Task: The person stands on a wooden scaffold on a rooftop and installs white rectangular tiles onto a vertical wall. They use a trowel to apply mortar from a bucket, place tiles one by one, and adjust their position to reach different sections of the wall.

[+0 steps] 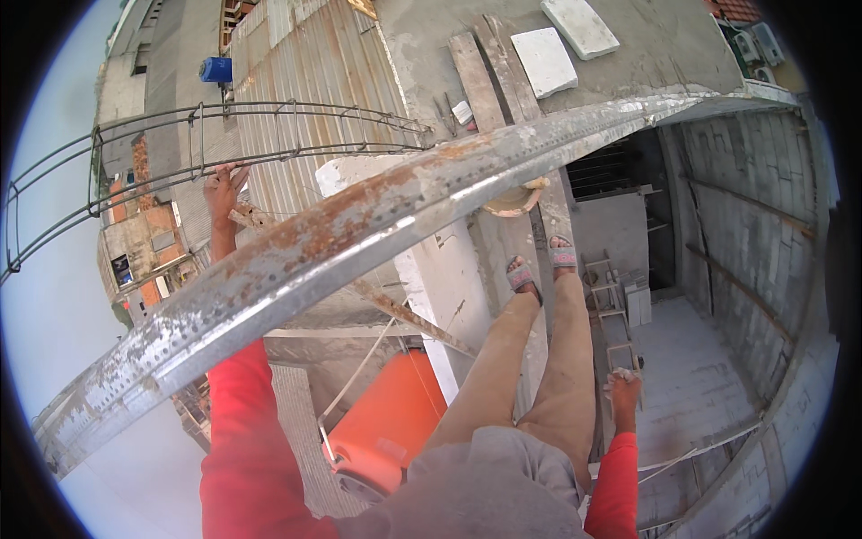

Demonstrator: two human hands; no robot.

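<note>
A long rebar column cage (193,166) of thin dark bars with stirrups juts out at the upper left. My left hand (224,189) is raised to it, its fingers bent round the lower bar. Close in front of me, a rusty, perforated grey metal beam (359,216) crosses diagonally and hides part of my left forearm. My right hand (623,391) hangs low by my right leg, closed in a fist. Whatever it may hold is hidden. Behind it, farther down, a ladder (611,305) shows beside the block-walled room.
My sandalled feet stand on a narrow ledge with boards (555,211), near a round bucket (514,205). Right of the ledge is a deep drop to a grey floor (691,359). An orange tank (386,409) lies below left. White blocks (545,63) and planks (476,81) rest ahead.
</note>
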